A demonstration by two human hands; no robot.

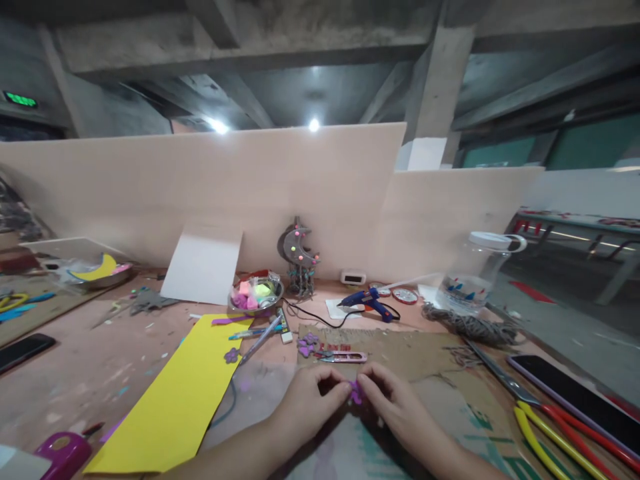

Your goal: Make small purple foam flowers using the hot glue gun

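Between my two hands is a small purple flower-shaped piece (pixel 355 393), pinched by the fingertips of both. My left hand (pixel 313 400) grips its left edge, with thumb and forefinger closed. From the other side, my right hand (pixel 393 400) holds the right edge in the same kind of pinch. Part of the piece is covered by the fingers. Just beyond the hands lie pink thread snips (pixel 345 357) on a cardboard sheet (pixel 400 347). Several purple flowers (pixel 308 344) sit left of the snips, and another purple flower (pixel 231 355) rests on the yellow sheet's edge.
A yellow sheet (pixel 165 393) lies left, near pens (pixel 260 340). Further back are a metal bowl of coloured clay (pixel 256 297), a moon ornament (pixel 300 250) and a blue glue gun (pixel 370 303) with its cord. Scissors (pixel 520 393), a phone (pixel 575 397), grey yarn (pixel 470 325) and a bottle (pixel 467 277) stand right.
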